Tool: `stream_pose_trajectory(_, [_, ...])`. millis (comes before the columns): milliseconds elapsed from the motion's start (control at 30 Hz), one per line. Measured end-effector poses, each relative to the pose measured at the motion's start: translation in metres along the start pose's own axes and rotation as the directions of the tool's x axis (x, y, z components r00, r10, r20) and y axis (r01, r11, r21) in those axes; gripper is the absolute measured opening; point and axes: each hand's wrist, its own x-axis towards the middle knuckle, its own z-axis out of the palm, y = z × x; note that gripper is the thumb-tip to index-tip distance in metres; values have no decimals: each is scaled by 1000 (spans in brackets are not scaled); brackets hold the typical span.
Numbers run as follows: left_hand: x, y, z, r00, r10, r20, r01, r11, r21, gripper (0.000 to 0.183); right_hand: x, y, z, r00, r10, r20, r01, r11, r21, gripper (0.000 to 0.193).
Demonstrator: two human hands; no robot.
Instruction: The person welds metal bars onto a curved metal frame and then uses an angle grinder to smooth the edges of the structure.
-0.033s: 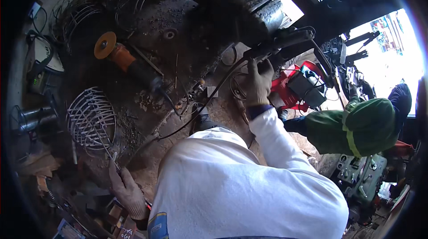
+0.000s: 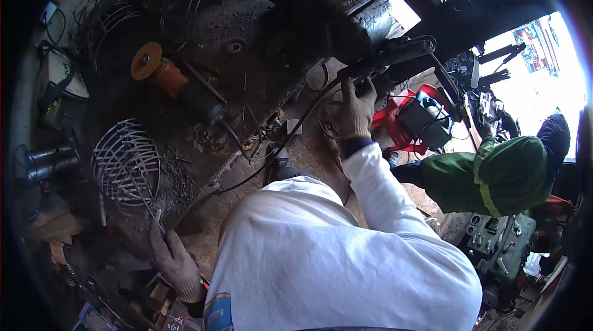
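Note:
My left hand (image 2: 176, 264), in a knitted work glove, is at the lower left. Its fingers are closed on a thin metal rod (image 2: 147, 206) with a pale tip, which points toward a cage of bent metal strips (image 2: 126, 161). My right hand (image 2: 358, 111), gloved too, is raised right of the middle. Its fingers curl at the near end of a dark bar (image 2: 401, 51) below the vise (image 2: 370, 19); the fingertips are partly lost in shadow. A black cable (image 2: 290, 139) runs down and left from beside that hand.
An angle grinder (image 2: 179, 87) with an orange disc lies on the dark workbench (image 2: 210, 28). Coils of bent rod (image 2: 117, 19) are heaped at the back left. A red plastic chair (image 2: 395, 124) bears a grey box. A person in a green jacket (image 2: 488, 176) works at the right, near a green machine (image 2: 500, 244).
My right hand and forearm have shifted slightly left and up at the dark bar. My left hand stays nearly where it was, on the thin rod.

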Motion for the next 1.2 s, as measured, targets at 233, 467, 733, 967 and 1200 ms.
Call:
stream_pose_trajectory(233, [-1,-11,-7,963,257,-76,-253,966,58,39,-3,-8,35,989,-128,-71,120,987,-104,46])
stream_pose_trajectory(467, [0,48,-22,991,-118,63,110,987,114,47,14,-24,23,988,-152,27,153,987,-45,38])
stream_pose_trajectory(733, [-6,5,3,928,302,-218,-278,951,138,41,12,-106,4,998,-60,-4,58,933,355,33])
stream_pose_trajectory(967, [-7,3,1,825,555,-106,-411,718,562,45,14,-180,-13,130,-893,431,988,153,18,21])
stream_pose_trajectory(1200, [-6,22,2,975,139,-174,-120,986,116,49,-61,-187,42,436,-594,676,87,776,625,32])
